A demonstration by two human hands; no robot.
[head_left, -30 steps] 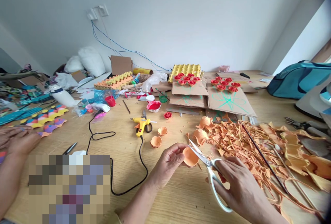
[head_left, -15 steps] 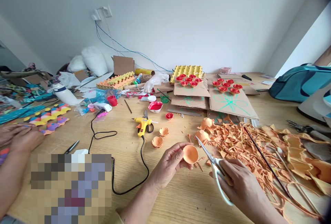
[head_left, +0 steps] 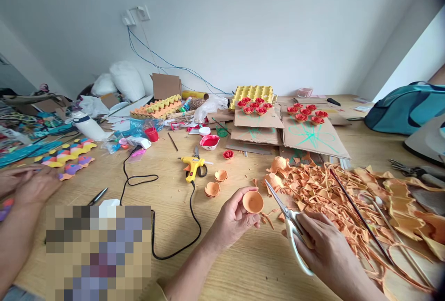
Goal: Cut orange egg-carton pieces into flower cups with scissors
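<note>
An orange egg-carton cup [head_left: 253,203] with a round rim is held in my left hand [head_left: 232,220], its hollow facing up toward me. My right hand [head_left: 321,243] grips white-handled scissors [head_left: 289,214] by the loops. The blades point up and left, nearly together, just right of the cup and apart from it. Past my left hand lie two orange petal-edged cups [head_left: 212,190]. Two uncut orange cups [head_left: 274,181] rest beyond the scissor tips, beside a heap of orange carton scraps [head_left: 323,194].
A yellow glue gun [head_left: 190,167] with a black cord lies left of centre. Behind it are a bowl of red paint [head_left: 209,142] and a red flower [head_left: 228,154]. More red flowers stand on cardboard [head_left: 314,141]. Another person's hands [head_left: 38,183] work at far left.
My left hand has turned the cup and shifted its thumb from the cup's left side to below it. The scissors have barely moved.
</note>
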